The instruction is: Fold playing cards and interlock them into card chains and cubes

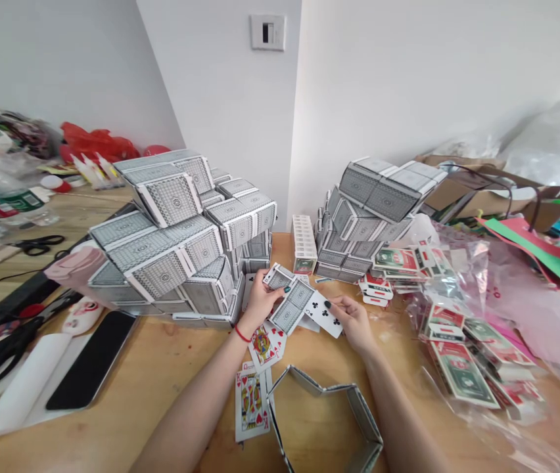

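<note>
My left hand (262, 301) pinches joined playing cards (294, 306), their grey patterned backs facing up. From the right, my right hand (351, 318) grips a face-up club card (320, 313) by its edge, and this card meets the joined ones. Beneath my left wrist lie loose face cards, among them a king of hearts (252, 404). Nearer to me, between my forearms, stands an open zigzag ring of folded cards (353, 389). Beyond my hands rise stacked blocks made of cards (176, 253) at left and another such stack (369, 197) at right.
Card boxes (462, 371) and clear plastic wrap (507, 420) cover the right side. A white row of boxes (304, 240) stands between the stacks. At left lie a black phone (91, 360), black scissors (1, 358) and glue bottles (95, 171). A wall (225, 98) closes the back.
</note>
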A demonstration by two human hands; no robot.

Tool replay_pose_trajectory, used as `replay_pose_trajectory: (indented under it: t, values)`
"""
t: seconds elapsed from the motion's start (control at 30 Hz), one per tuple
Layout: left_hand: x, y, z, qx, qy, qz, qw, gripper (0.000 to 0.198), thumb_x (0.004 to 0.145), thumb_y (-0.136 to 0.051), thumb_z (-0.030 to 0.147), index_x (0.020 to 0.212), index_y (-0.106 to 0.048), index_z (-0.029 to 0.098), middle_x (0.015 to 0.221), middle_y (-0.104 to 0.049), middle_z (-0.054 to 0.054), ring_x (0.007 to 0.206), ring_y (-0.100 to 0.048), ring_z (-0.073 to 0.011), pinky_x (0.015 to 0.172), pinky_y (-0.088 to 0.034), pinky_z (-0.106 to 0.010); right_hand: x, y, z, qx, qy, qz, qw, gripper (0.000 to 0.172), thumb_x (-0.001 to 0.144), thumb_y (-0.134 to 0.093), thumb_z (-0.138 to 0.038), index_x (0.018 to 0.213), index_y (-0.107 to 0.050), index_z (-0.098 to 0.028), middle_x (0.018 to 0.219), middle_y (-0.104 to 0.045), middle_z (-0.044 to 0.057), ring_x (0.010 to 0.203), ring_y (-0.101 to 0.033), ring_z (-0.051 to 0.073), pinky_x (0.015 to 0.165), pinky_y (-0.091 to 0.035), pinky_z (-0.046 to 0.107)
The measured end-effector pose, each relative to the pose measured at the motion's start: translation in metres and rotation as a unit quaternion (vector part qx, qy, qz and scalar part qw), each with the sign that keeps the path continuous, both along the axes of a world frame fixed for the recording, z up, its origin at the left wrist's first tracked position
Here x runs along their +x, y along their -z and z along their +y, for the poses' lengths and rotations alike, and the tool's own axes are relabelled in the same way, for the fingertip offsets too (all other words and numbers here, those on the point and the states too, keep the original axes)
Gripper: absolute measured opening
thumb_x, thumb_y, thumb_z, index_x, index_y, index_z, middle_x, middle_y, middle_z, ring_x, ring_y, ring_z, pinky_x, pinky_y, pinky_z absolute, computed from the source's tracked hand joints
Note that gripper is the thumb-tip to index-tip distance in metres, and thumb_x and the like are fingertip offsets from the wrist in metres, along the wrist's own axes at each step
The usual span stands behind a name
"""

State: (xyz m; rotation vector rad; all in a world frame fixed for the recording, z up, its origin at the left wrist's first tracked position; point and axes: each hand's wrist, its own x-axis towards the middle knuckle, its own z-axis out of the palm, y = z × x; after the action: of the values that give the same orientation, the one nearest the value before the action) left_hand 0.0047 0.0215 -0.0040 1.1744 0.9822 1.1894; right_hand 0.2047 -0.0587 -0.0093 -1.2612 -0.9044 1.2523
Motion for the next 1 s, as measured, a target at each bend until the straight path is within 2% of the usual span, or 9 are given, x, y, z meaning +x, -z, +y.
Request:
replay_pose_trajectory:
  t: [0.23,0.37,0.53,0.77,1.0]
  values:
    - [-0.001,-0.001,-0.001,-0.011,0.023,0.004,1.000,0.047,0.059,-0.070,0.017,0.097,-0.042,0.019,0.079,-0.062,0.001,0.067,-0.061,-0.0139,0.060,-0.048,-0.024,0.005,0.001,0.001,-0.012,-0.016,-0.002,1.000,0.036,0.061,-0.072,-0.046,0.077,-0.062,-0.015,0.057,-0.065,0.002,0.043,-0.052,0.011,0.040,-0.035,0.020]
    - [-0.001,0.003,0.000,0.006,0.041,0.019,0.999,0.047,0.060,-0.069,0.016,0.098,-0.042,0.019,0.081,-0.062,0.001,0.071,-0.061,-0.0140,0.062,-0.047,-0.024,0.004,0.000,0.002,-0.021,-0.026,0.001,0.999,0.036,0.062,-0.071,-0.046,0.076,-0.062,-0.015,0.057,-0.064,0.002,0.043,-0.051,0.010,0.040,-0.034,0.020]
    - [0.001,0.004,0.000,-0.005,0.037,0.005,0.999,0.048,0.059,-0.070,0.016,0.097,-0.041,0.020,0.079,-0.062,0.002,0.068,-0.060,-0.0132,0.061,-0.046,-0.023,0.002,0.002,0.002,-0.020,0.013,0.037,0.999,0.035,0.060,-0.072,-0.045,0.075,-0.061,-0.016,0.056,-0.062,0.001,0.041,-0.049,0.010,0.040,-0.032,0.020]
    - [0.002,-0.001,-0.001,-0.028,0.049,-0.042,0.998,0.045,0.060,-0.070,0.017,0.095,-0.041,0.021,0.079,-0.061,0.003,0.069,-0.060,-0.0127,0.061,-0.046,-0.023,-0.003,0.000,0.003,-0.026,0.019,0.127,0.991,0.030,0.057,-0.075,-0.038,0.071,-0.062,-0.015,0.055,-0.062,0.000,0.044,-0.050,0.009,0.042,-0.035,0.019]
    - [0.004,-0.002,-0.002,-0.038,0.035,-0.039,0.998,0.050,0.057,-0.071,0.016,0.096,-0.041,0.021,0.080,-0.061,0.002,0.068,-0.060,-0.0132,0.060,-0.047,-0.023,-0.008,0.000,0.004,-0.017,0.056,0.100,0.993,0.031,0.057,-0.075,-0.040,0.072,-0.063,-0.016,0.057,-0.063,0.001,0.043,-0.051,0.010,0.041,-0.036,0.020]
